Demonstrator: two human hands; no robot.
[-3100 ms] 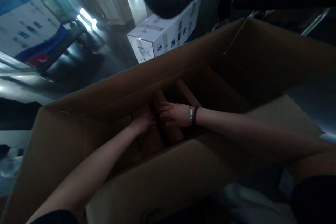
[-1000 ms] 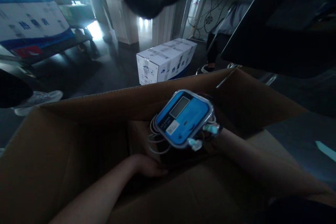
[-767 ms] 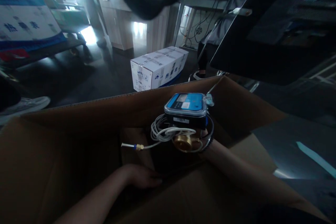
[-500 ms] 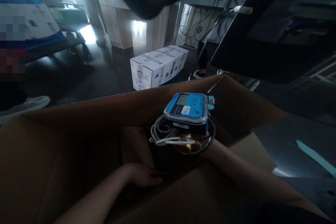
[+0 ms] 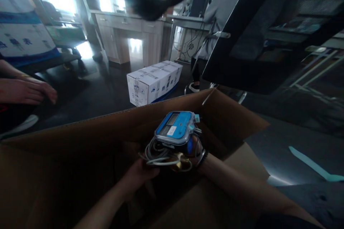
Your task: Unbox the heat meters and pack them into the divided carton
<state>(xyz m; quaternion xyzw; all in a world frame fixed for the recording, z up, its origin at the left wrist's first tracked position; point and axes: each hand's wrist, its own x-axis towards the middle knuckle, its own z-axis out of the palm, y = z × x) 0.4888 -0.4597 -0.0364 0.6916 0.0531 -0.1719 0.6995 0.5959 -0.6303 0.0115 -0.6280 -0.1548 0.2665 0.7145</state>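
A heat meter (image 5: 174,127) with a blue face, clear cover, brass pipe body and coiled grey cables (image 5: 158,155) is held up inside an open cardboard box (image 5: 107,123). My right hand (image 5: 197,146) is closed on its right side, its fingers mostly hidden behind the housing and cables. My left hand (image 5: 139,173) is at the lower left of the meter, beside the cable coil. Its fingertips are dark and partly hidden, so whether it touches the meter is unclear. The box's inside below both hands lies in deep shadow.
Beyond the box stands a taped white carton (image 5: 156,80) on the dark floor. Another person's hand (image 5: 32,89) shows at the left edge, near stacked cartons (image 5: 24,43) on a cart. A black panel (image 5: 242,57) rises at the right, with a pale strip (image 5: 311,162) on the floor.
The meter and my right hand have moved left and down in view. My left hand has risen toward the cable coil. At the left, another person's hand has come into sight.
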